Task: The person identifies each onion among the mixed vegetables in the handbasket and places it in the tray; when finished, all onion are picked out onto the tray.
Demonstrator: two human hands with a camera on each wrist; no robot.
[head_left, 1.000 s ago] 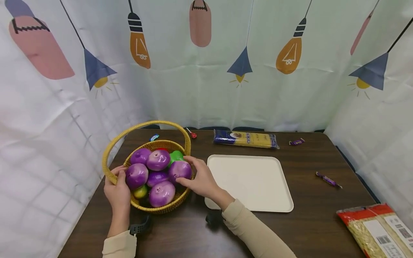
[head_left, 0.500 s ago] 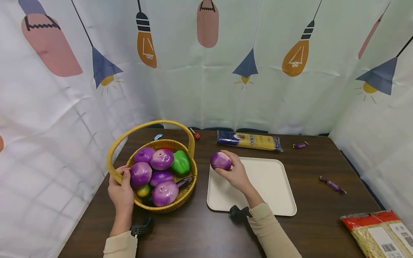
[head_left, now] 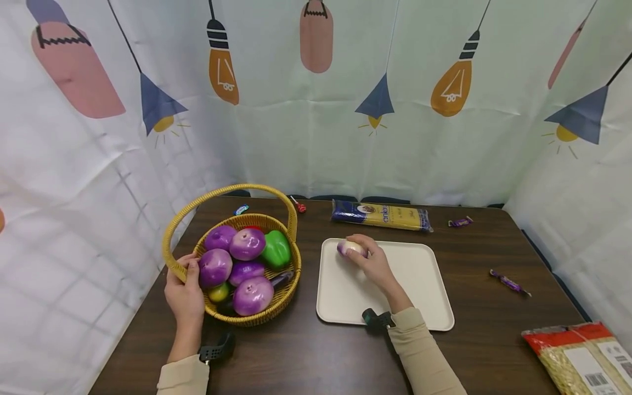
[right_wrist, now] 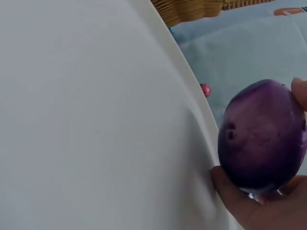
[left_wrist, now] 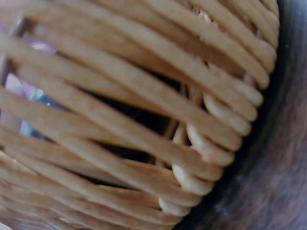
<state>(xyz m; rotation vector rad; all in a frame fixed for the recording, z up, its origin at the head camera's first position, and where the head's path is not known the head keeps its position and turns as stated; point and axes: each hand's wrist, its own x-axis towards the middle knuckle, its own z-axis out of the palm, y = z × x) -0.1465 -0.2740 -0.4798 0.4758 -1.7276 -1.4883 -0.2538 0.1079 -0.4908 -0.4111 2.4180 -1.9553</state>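
Observation:
My left hand (head_left: 185, 296) grips the wicker basket (head_left: 287, 300) at its left side, by the foot of the arched handle. Woven strands fill the left wrist view. Inside lie several glossy purple onions (head_left: 253, 296), a green bell pepper (head_left: 276, 249), a dark eggplant (head_left: 282, 278) and a yellow-green fruit (head_left: 219, 293). Over the upper left part of the white tray (head_left: 405, 296), my right hand (head_left: 377, 266) holds a single purple-and-white onion (head_left: 351, 248). In the right wrist view, that onion (right_wrist: 264, 136) sits between thumb and fingers, with a fingertip right at the tray surface.
Behind the tray lies a blue-and-yellow pasta pack (head_left: 380, 214). Wrapped candies, one purple (head_left: 460, 221) and another purple (head_left: 510, 282), lie to the right. A red lollipop (head_left: 300, 207) and a blue candy (head_left: 241, 209) are behind the basket. A red-topped grain bag (head_left: 577, 351) occupies the right front.
My right hand has lifted an onion out of the basket, carried it right and lowered it over the tray. The pepper and eggplant show more now. My left hand stays on the basket.

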